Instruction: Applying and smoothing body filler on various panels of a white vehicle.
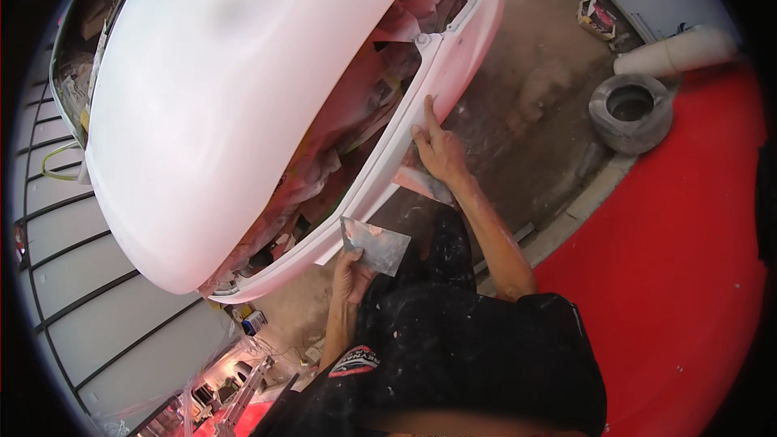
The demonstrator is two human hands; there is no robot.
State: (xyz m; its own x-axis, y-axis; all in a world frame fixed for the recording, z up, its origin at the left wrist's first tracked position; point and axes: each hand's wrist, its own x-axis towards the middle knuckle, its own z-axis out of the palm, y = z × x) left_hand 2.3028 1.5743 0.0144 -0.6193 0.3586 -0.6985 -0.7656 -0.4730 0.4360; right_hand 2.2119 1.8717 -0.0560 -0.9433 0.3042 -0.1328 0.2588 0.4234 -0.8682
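Observation:
A white car body [194, 105] fills the upper left, with a long opening along its near side. My left hand [350, 275] grips the edge of a thin, shiny square metal plate [377, 249], held beside the white lower edge of the opening. Farther up that edge, my right hand [439, 148] rests on the narrow white body panel [441, 73], its index finger stretched along the surface and its thumb apart. Crumpled masking paper [324, 170] shows inside the opening.
A dusty grey tyre [630, 113] lies on the right, below a white roll [676, 50]. A large red surface [664, 275] curves along the right. A ladder-like metal frame [243, 396] stands at lower left, near a panelled grey wall [73, 291].

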